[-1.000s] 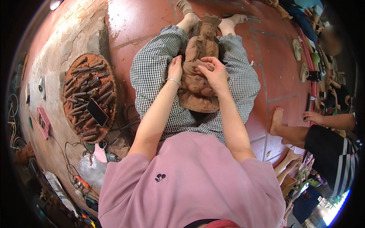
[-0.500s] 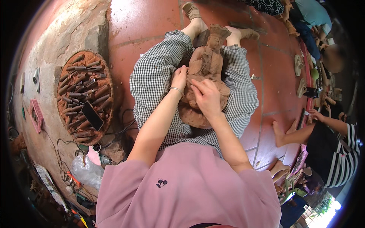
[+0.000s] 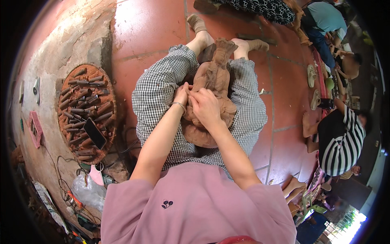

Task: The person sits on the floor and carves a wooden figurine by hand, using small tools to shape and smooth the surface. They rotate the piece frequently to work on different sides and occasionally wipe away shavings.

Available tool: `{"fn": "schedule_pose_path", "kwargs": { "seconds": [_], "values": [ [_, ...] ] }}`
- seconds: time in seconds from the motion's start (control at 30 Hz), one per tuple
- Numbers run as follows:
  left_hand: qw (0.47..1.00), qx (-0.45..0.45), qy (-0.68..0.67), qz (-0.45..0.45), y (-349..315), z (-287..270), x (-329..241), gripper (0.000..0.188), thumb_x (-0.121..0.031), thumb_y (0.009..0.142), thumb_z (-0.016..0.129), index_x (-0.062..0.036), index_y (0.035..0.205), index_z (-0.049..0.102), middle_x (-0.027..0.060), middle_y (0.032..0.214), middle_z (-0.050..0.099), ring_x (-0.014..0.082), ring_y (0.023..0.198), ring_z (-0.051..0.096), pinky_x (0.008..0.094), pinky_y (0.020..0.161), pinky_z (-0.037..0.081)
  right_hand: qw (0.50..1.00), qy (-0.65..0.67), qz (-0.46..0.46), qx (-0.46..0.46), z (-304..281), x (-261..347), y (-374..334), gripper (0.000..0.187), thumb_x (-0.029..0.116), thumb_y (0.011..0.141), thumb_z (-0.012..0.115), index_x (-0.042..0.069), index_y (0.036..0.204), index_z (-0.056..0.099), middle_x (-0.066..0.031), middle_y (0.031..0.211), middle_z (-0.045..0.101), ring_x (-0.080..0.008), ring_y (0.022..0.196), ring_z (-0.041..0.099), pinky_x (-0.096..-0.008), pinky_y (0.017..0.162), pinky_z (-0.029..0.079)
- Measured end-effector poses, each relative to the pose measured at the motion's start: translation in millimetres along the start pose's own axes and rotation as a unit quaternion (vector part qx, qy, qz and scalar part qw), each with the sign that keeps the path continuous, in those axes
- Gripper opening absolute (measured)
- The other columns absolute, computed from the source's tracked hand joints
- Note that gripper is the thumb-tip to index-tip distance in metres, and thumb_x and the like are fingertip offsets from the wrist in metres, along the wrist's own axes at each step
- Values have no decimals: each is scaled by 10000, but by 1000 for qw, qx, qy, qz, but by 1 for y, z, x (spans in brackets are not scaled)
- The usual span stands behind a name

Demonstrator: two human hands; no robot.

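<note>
Head: R hand [image 3: 206,106] over statue [image 3: 217,77] L edge, room tight btwn legs [image 3: 156,97].

Tiled floor [image 3: 140,26]: white glare, far left
Bright opening [image 3: 354,227]: overexposed, near right
Statue [image 3: 214,81]: softly lit, fairly sharp
Right edge: dim, detail soft
Outer rim: black, straight lines bending

Brown statue [image 3: 222,91] between the legs

Seated figure, carved, reddish-brown all over, no paint seen. Tall flared crown [image 3: 224,46] pointed away from the wearer; rounded base [image 3: 199,136] sat nearest the lap. Front showed upward, body tilted slightly off line. Folds and ridges cut across torso and lap. Part of one side was hidden.
</note>
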State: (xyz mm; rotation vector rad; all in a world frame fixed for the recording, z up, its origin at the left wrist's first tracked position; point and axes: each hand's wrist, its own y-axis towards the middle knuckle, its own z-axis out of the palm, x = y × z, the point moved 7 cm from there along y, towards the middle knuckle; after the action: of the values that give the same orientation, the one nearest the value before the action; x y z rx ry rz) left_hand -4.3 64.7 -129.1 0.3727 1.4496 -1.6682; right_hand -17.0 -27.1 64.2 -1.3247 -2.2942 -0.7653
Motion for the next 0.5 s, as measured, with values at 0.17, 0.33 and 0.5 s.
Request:
{"fn": "schedule_pose_path", "kwargs": {
  "seconds": [0.17,0.33,0.5],
  "values": [
    [999,-33,8,0,-3,1,2,442,-381,1005,445,17,1050,632,116,999,657,215,890,619,351,802,494,999,11,39,24,-15,-3,-28,187,124,845,657,21,990,713,-91,801,574,-275,795,572,-372,727,478],
    [1000,-19,1,-7,2,1,6,405,-343,1001,463,20,1052,635,115,992,665,222,877,630,345,784,502,1000,-6,4,7,-6,-3,-2,208,112,837,663,33,1023,713,-91,794,571,-275,787,576,-371,708,482],
    [999,-39,26,-27,1,0,7,403,-338,997,475,22,1101,621,129,1060,654,228,928,624,351,823,499,999,-31,9,7,-19,3,-26,216,104,815,677,32,1017,702,-86,796,572,-260,791,579,-355,702,487]
  ]
}}
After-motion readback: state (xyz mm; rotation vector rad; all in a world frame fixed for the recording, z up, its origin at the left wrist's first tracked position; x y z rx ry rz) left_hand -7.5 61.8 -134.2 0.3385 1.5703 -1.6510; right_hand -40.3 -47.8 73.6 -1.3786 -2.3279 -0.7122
